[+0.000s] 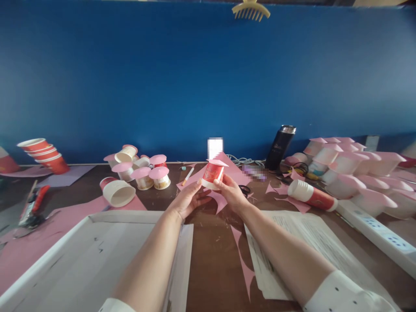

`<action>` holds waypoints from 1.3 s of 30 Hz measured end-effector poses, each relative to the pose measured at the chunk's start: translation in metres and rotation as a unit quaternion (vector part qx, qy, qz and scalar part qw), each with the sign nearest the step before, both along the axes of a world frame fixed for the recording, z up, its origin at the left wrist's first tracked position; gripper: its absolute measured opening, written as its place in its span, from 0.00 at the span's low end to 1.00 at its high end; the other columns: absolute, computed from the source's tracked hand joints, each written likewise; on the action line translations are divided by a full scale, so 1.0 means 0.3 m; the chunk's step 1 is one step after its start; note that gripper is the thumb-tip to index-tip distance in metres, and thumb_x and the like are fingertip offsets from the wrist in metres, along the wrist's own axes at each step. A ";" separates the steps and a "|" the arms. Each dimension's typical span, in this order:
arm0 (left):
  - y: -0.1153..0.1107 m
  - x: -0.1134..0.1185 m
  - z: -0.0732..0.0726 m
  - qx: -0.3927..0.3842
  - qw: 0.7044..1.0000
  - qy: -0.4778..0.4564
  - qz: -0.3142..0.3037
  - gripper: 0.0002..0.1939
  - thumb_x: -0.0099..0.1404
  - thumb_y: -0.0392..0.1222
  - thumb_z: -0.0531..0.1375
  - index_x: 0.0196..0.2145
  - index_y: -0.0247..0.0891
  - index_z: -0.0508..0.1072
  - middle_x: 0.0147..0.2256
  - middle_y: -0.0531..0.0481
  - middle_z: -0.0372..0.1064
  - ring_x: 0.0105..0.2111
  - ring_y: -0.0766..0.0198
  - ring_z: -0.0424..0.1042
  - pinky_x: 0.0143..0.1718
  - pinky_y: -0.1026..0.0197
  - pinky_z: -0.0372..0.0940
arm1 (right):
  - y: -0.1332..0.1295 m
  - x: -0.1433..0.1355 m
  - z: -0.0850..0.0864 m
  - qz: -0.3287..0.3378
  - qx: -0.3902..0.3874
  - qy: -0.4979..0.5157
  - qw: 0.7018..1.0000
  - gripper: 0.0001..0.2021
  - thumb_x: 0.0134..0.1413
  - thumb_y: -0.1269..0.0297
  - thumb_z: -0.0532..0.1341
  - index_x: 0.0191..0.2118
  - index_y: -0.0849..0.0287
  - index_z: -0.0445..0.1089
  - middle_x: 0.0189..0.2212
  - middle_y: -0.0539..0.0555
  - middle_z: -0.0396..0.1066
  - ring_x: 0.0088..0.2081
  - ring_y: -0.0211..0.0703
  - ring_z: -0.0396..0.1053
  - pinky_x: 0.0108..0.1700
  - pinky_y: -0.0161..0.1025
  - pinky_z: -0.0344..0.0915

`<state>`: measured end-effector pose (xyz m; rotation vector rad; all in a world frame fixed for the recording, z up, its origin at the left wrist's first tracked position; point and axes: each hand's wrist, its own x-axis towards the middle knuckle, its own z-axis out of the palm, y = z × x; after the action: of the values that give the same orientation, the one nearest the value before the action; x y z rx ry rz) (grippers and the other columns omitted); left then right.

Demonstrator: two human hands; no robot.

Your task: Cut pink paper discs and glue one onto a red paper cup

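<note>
In the middle of the frame both hands hold up one small red paper cup [212,172], turned upside down, with a pink paper cap [217,163] on its top. The left hand [188,200] is under and to the left of the cup, its palm open upward and the fingers curled to the cup's lower edge. The right hand [231,192] grips the cup from the right side, with the thumb and fingers closed on its wall. The cup is above the brown table [212,242], just in front of a pink paper sheet [232,173] that lies near the blue wall [182,78]. Left of the centre stands a group of small cups with pink caps [151,173], and nearer lies a white cup on its side [118,193]. At the far left a stack of red cups [45,155] leans on its side. Right of the hands a stack of cups [312,195] lies flat, and behind it there is a black flask [279,147]. Many capped white cups [357,171] fill the right edge. Pink paper scraps [242,255] lie between the two forearms, and a white tray [91,255] is in the lower left.
</note>
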<state>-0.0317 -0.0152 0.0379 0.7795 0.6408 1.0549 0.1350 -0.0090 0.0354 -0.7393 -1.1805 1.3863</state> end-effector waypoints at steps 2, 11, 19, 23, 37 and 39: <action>0.004 -0.001 -0.004 -0.004 1.000 0.006 0.000 0.17 0.55 0.47 0.67 0.41 0.38 0.73 0.42 0.43 0.71 0.42 0.55 0.72 0.47 0.48 0.67 | 0.006 0.001 -0.006 -0.019 0.020 -0.017 0.999 0.19 0.46 0.54 0.67 0.44 0.54 0.70 0.43 0.53 0.73 0.45 0.47 0.70 0.51 0.45 0.63; 0.022 -0.005 -0.026 -0.077 0.996 -0.025 0.037 0.07 0.55 0.36 0.66 0.32 0.33 0.72 0.27 0.50 0.69 0.26 0.70 0.69 0.26 0.70 0.66 | 0.007 -0.006 -0.012 -0.036 0.057 -0.065 0.996 0.20 0.46 0.55 0.67 0.45 0.56 0.71 0.43 0.53 0.74 0.45 0.48 0.69 0.51 0.45 0.63; 0.037 -0.005 -0.025 -0.037 0.988 -0.075 0.128 0.09 0.51 0.31 0.67 0.31 0.33 0.74 0.27 0.51 0.70 0.26 0.72 0.69 0.29 0.70 0.66 | 0.041 -0.017 -0.066 -0.033 -0.006 -0.086 0.996 0.31 0.43 0.55 0.69 0.54 0.56 0.64 0.51 0.59 0.69 0.50 0.48 0.68 0.50 0.46 0.66; 0.035 0.027 -0.035 0.083 0.972 0.065 0.212 0.10 0.52 0.40 0.67 0.32 0.33 0.77 0.32 0.48 0.74 0.33 0.66 0.72 0.41 0.62 0.66 | 0.052 -0.016 -0.089 -0.071 -0.053 -0.090 0.992 0.35 0.39 0.54 0.71 0.55 0.59 0.63 0.51 0.62 0.67 0.48 0.48 0.69 0.47 0.45 0.69; -0.009 0.131 -0.109 0.410 0.727 0.485 0.262 0.08 0.60 0.36 0.58 0.31 0.38 0.78 0.36 0.42 0.72 0.39 0.54 0.68 0.40 0.56 0.61 | 0.013 -0.050 -0.052 -0.026 0.015 -0.008 1.000 0.16 0.50 0.51 0.64 0.41 0.57 0.71 0.37 0.51 0.73 0.41 0.43 0.69 0.43 0.37 0.65; -0.012 0.134 -0.105 0.414 0.740 0.470 0.243 0.09 0.59 0.35 0.58 0.35 0.39 0.78 0.38 0.42 0.72 0.41 0.53 0.68 0.43 0.55 0.61 | 0.015 -0.044 -0.052 -0.009 -0.008 0.032 0.999 0.17 0.51 0.50 0.63 0.40 0.57 0.71 0.35 0.51 0.73 0.38 0.43 0.70 0.42 0.38 0.65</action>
<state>0.0086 -0.0188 0.0062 2.0915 1.3053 1.4129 0.1217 -0.0047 0.0197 -0.7096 -1.1116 1.3957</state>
